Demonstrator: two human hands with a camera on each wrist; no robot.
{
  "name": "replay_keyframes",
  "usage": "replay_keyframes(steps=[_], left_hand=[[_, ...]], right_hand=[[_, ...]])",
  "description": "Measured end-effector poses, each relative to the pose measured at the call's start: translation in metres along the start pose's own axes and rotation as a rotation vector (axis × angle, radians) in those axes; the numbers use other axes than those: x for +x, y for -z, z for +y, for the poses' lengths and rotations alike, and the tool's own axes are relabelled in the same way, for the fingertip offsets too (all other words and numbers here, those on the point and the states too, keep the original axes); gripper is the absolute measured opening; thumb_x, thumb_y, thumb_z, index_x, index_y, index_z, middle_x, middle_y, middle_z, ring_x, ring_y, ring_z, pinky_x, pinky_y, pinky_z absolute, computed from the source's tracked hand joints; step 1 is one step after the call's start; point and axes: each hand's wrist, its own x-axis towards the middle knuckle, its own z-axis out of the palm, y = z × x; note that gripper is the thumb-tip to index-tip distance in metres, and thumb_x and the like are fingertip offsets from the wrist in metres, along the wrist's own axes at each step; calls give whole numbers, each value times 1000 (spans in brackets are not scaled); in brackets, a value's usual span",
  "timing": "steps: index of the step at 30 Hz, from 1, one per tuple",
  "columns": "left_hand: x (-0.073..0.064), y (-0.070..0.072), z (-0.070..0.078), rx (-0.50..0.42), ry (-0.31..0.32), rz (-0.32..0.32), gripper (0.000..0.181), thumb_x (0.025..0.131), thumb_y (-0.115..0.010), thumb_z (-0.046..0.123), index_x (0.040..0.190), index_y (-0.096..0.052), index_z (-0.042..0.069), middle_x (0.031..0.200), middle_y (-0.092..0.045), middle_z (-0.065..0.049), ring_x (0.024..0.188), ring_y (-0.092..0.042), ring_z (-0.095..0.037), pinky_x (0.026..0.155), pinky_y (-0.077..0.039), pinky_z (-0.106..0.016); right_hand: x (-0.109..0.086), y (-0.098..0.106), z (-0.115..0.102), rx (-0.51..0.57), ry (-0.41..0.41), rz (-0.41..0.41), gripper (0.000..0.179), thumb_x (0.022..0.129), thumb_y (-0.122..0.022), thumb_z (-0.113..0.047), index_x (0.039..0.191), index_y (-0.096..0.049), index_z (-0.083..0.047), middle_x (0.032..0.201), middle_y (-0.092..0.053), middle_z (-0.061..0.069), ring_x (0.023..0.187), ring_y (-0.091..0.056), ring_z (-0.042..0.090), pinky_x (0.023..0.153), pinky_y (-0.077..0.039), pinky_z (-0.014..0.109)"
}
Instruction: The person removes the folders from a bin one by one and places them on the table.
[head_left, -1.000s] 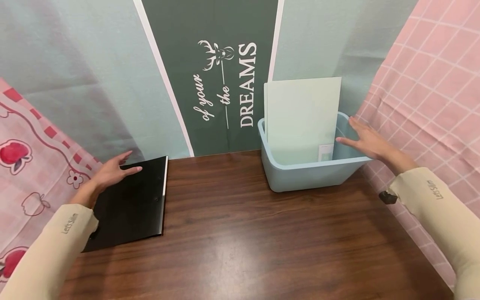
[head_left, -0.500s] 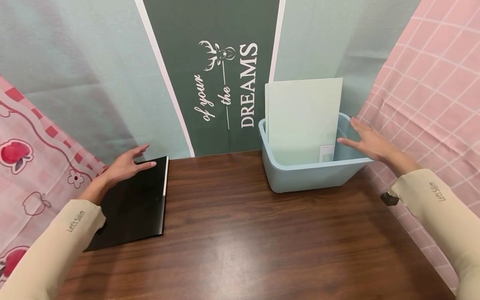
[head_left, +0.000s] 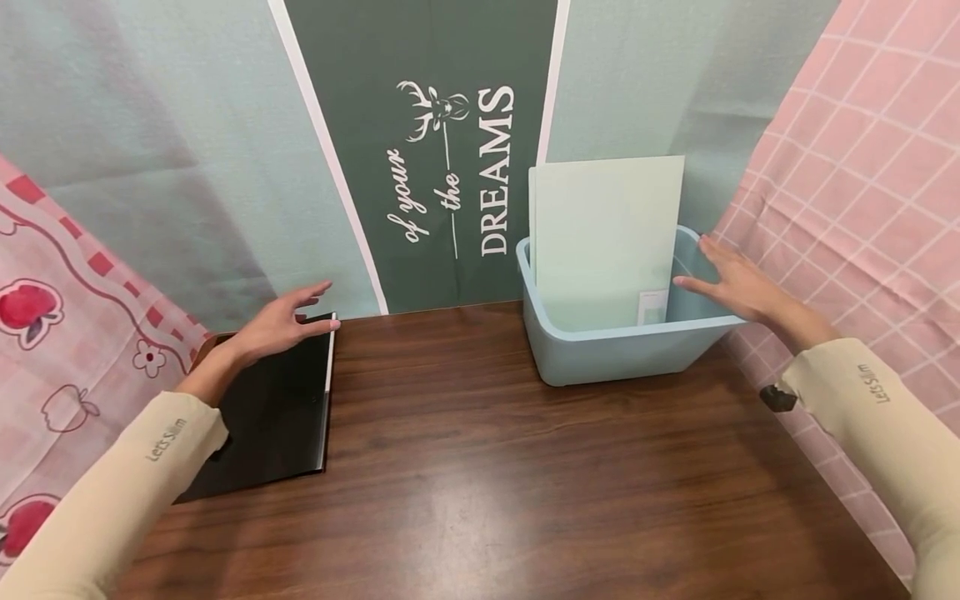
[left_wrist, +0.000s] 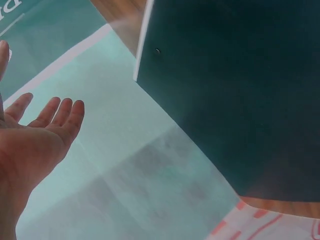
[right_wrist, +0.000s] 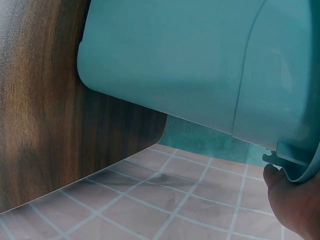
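A flat black folder (head_left: 277, 417) with a pale strip along its right edge lies on the left of the table. Above its far part hovers my left hand (head_left: 281, 325), fingers extended and nothing held. In the left wrist view that hand (left_wrist: 37, 145) shows apart from the folder (left_wrist: 225, 100). My right hand (head_left: 742, 287) grips the right rim of a light-blue plastic bin (head_left: 622, 358), its thumb over the inner side. The right wrist view shows fingers (right_wrist: 280, 187) at the rim. Pale flat panels (head_left: 607, 233), one bearing a small label, stand upright in the bin.
The brown wooden table (head_left: 465, 467) spreads between and in front of the folder and bin. A printed green-and-grey cloth (head_left: 457, 108) hangs behind. Pink cloths flank the left side (head_left: 67, 350) and the right side (head_left: 862, 208).
My left hand has moved right and slightly farther back across the folder toward its right edge. The right hand, bin and folder have stayed in place.
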Motion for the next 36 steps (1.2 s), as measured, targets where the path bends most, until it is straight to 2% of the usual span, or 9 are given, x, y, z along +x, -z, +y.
replay_keyframes(steps=[6,21,29,36], left_hand=[[11,-7,14,-34,-44,0,82,101,-75,29,167,-31,6,172,-30,-19,154,-33,-45,121,-32,-65],[36,-23,39,-82,-91,-19,81,100,-77,26,166,-34,8,171,-33,-16,155,-35,-40,123,-31,-61],[47,-31,50,-134,-129,-41,81,99,-76,21,167,-33,11,172,-31,-16,156,-34,-38,124,-32,-59],[57,-39,56,-137,-148,-48,80,100,-76,21,167,-34,11,171,-32,-16,156,-34,-39,124,-31,-58]], right_hand=[[1,0,2,-5,-8,-6,99,107,-54,-52,165,-1,9,172,1,31,158,-1,54,126,-3,68],[1,1,1,-22,-12,-14,99,108,-53,-53,165,-1,9,171,0,33,158,-2,55,126,-2,68],[-1,1,2,-7,-19,-15,99,108,-53,-53,165,0,8,172,3,31,159,0,54,126,-1,69],[0,1,1,6,-17,-18,99,108,-54,-52,166,0,8,172,3,31,158,0,54,125,-1,70]])
